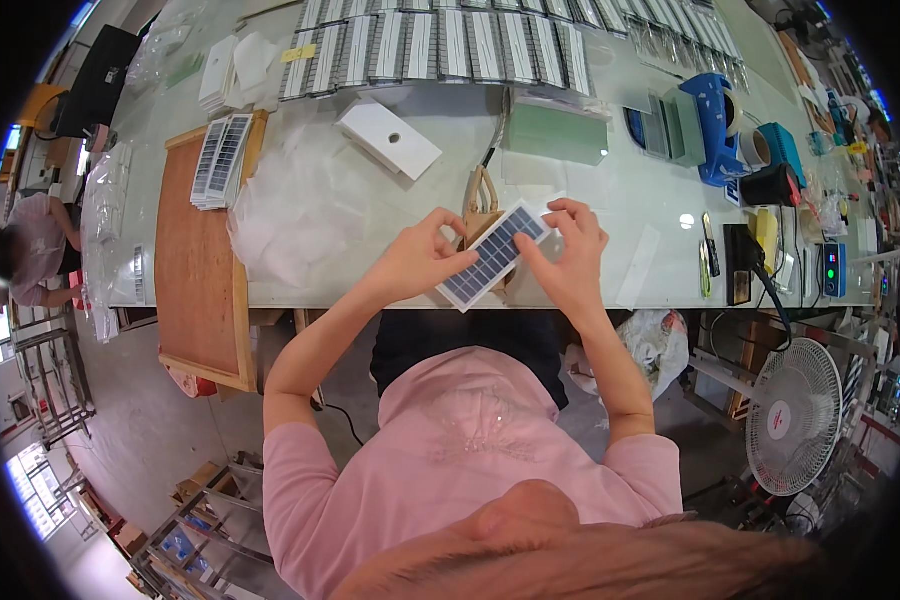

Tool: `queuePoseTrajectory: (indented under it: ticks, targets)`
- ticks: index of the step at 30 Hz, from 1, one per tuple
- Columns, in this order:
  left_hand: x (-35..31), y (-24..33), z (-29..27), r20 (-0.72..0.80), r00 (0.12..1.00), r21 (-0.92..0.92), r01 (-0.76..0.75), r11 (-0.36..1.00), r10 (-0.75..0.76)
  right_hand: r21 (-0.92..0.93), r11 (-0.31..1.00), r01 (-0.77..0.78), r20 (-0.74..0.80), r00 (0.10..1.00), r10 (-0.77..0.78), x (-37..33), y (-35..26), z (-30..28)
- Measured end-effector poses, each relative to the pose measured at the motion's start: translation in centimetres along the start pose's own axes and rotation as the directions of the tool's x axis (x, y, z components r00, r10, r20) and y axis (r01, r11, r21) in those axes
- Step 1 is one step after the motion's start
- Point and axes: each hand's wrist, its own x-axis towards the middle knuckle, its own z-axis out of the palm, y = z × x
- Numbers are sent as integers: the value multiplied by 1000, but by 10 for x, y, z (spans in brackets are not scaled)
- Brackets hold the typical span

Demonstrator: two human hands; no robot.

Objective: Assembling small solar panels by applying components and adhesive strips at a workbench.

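A yellow label (299, 53) lies on the packed rows (417, 48), a red badge (779, 421) sits at the fan's centre, and a black case (92, 88) bears a pale mark; their lettering is too small to read.

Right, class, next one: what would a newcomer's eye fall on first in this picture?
Probably the small solar panel, dark and white-edged, tilted between the left hand and right hand near the table's front edge. Next might come the rows of grey-and-white packs along the far side, then the bright blue tape dispenser on the right and the round white fan at lower right.
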Motion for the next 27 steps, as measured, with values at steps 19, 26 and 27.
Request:
queuePoseTrajectory:
  ticks: [19,26,27]
  targets:
    - [4,-57,7,-16,994,-77,111,991,-112,-136,991,4,71,997,5,-23,5,27]
    - [-26,-53,-6,110,992,-328,99,939,-67,11,999,42,17,999,-42,-15,-14,24]
    - [-30,-52,-10,140,985,-296,138,945,-100,19,999,48,2,999,-48,-13,-16,23]
